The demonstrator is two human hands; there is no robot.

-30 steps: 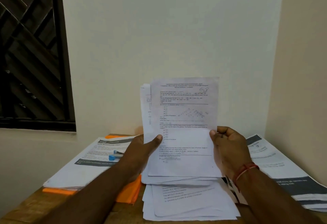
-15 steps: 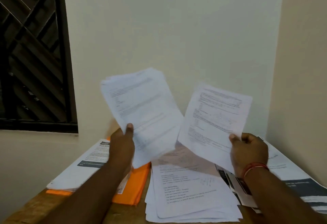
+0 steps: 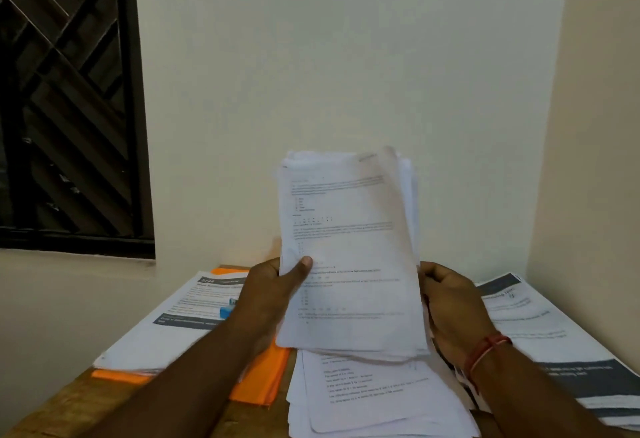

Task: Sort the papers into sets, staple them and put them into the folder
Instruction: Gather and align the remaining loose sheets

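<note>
While hands [image 3: 270,295] [image 3: 453,313] grip papers [image 3: 346,247], folder [image 3: 259,378] beneath printouts [image 3: 166,337]

Both arms up in front of me. My left hand [image 3: 273,294] pinches the papers [image 3: 346,247], thumb on front. Right hand [image 3: 450,309] curls round the other edge.

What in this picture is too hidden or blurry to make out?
- Text on the held sheaf: head view, blurred and too small to read.
- Blue object, perhaps a stapler: mostly behind the left hand.
- Fingertips of the right hand: behind the sheaf.
- Orange folder: largely covered by printed sheets and the left forearm.
</note>
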